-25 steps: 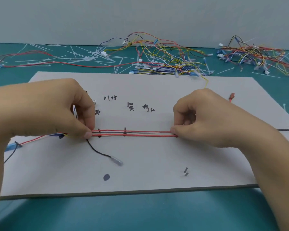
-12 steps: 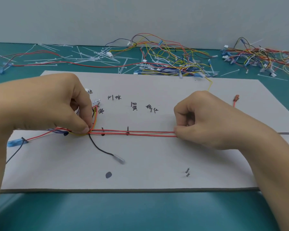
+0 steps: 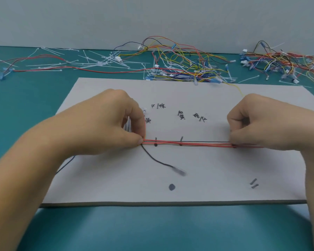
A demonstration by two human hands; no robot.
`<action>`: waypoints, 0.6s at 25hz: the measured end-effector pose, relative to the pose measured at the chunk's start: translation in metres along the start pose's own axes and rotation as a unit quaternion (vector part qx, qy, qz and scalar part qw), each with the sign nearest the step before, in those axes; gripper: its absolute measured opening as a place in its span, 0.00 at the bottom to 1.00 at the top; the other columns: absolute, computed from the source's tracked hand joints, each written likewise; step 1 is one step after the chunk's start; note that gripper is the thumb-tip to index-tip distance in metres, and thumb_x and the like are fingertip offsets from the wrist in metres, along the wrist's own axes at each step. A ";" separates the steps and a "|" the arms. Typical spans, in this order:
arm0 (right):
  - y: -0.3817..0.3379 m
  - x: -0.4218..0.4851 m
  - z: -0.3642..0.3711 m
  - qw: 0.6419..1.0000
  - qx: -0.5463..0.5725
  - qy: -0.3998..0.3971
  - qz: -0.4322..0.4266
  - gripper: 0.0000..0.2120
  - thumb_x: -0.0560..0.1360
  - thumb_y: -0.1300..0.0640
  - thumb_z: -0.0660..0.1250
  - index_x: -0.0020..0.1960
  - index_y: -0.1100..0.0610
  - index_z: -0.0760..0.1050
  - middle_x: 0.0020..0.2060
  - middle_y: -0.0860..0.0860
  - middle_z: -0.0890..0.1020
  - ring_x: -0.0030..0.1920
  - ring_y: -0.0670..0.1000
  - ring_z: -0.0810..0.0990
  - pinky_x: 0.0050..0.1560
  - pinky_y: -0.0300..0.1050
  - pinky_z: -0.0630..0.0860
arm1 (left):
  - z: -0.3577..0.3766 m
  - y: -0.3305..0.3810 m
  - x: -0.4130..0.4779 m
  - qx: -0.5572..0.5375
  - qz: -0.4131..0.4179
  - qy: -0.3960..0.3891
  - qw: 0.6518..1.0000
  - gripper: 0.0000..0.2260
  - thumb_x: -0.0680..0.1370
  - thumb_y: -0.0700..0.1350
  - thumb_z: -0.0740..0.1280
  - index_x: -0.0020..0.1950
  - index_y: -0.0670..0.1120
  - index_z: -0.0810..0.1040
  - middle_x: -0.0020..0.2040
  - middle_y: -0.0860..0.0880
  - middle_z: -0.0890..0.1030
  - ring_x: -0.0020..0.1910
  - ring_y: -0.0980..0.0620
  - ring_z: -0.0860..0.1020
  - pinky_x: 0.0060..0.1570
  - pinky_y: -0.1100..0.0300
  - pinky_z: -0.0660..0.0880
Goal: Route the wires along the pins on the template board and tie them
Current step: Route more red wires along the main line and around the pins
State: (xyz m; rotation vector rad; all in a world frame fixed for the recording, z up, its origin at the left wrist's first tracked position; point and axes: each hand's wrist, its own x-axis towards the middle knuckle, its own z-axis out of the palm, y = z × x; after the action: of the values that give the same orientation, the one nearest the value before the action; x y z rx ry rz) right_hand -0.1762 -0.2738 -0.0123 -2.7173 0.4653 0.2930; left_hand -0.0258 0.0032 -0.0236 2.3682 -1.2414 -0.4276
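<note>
A grey template board [image 3: 207, 169] lies on the teal table, marked with handwritten labels and black pins. A bundle of red wires [image 3: 188, 143] with a dark one runs straight across its middle, past two pins [image 3: 156, 142]. My left hand [image 3: 105, 127] pinches the bundle's left end between thumb and fingers. My right hand [image 3: 257, 124] pinches its right end near another pin. A black wire [image 3: 156, 160] with a clear terminal branches down from the left pinch.
Loose white cable ties [image 3: 91, 60] and a long red wire lie behind the board at the left. Two tangled heaps of coloured wires sit at the back centre [image 3: 185, 66] and back right [image 3: 279, 60]. A black dot [image 3: 171, 187] and two pins [image 3: 253, 183] mark the board's front.
The two hands have moved further apart along the bundle, so a longer stretch of red wires lies between them. Both keep their pinch. The view has shifted left.
</note>
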 end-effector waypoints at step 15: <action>-0.055 0.011 0.045 0.964 0.111 0.158 -0.181 0.04 0.73 0.56 0.74 0.45 0.48 0.85 0.37 0.44 0.80 0.38 0.46 0.77 0.40 0.35 0.70 | -0.036 -0.021 -0.013 0.032 -0.054 0.062 0.996 0.14 0.65 0.70 0.69 0.48 0.70 0.82 0.42 0.70 0.81 0.31 0.66 0.79 0.33 0.61 0.70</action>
State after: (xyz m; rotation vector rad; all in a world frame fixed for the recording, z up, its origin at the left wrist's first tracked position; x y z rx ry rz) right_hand -0.1530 -0.2109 -0.0385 -2.5643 0.0687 -0.2786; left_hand -0.0014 0.0327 -0.0028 2.4835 -1.0921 -0.2729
